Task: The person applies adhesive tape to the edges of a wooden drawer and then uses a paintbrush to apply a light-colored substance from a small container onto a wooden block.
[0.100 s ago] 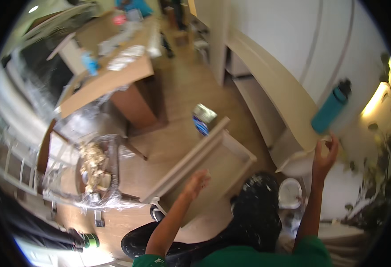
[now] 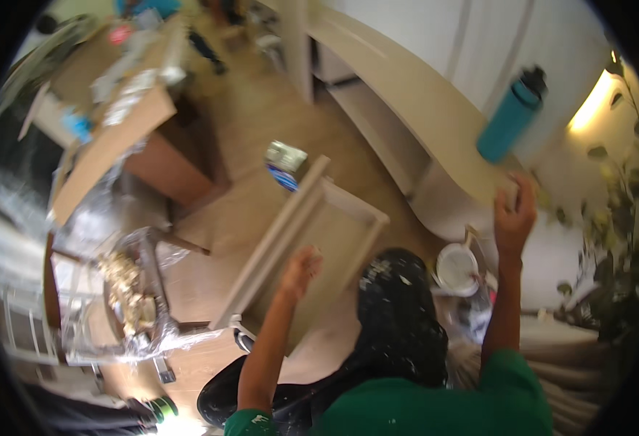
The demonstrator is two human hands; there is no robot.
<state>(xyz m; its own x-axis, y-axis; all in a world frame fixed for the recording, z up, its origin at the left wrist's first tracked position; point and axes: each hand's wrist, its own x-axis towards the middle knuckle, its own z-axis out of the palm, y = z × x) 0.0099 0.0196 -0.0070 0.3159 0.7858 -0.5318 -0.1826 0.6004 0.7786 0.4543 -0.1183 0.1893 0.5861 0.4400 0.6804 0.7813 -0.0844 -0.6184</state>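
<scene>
A pale wooden drawer (image 2: 345,221) lies tilted in front of me, beside my bent knee. Over its inside hangs my left hand (image 2: 302,272), with the fingers partly curled and blurred; whether they hold something small does not show. My right hand (image 2: 515,218) is raised by the near end of a long, light wooden cabinet (image 2: 414,120), thumb and fingers apart, with nothing visible in it. Just beyond that hand, a teal bottle (image 2: 510,122) with a black lid stands on the cabinet top. A round white tub (image 2: 457,269) sits on the floor below my right hand.
A small blue and silver package (image 2: 286,163) stands behind the drawer. To the left is a chair (image 2: 165,291) wrapped in clear plastic, with crumpled material on it. Farther off, a cluttered wooden table (image 2: 116,163) has a person in blue behind it. Another person's legs (image 2: 79,410) show lower left.
The whole view has swung, so most things sit farther left and higher. My right hand's fingers are slightly more bunched. The drawer, bottle and package keep their places relative to each other.
</scene>
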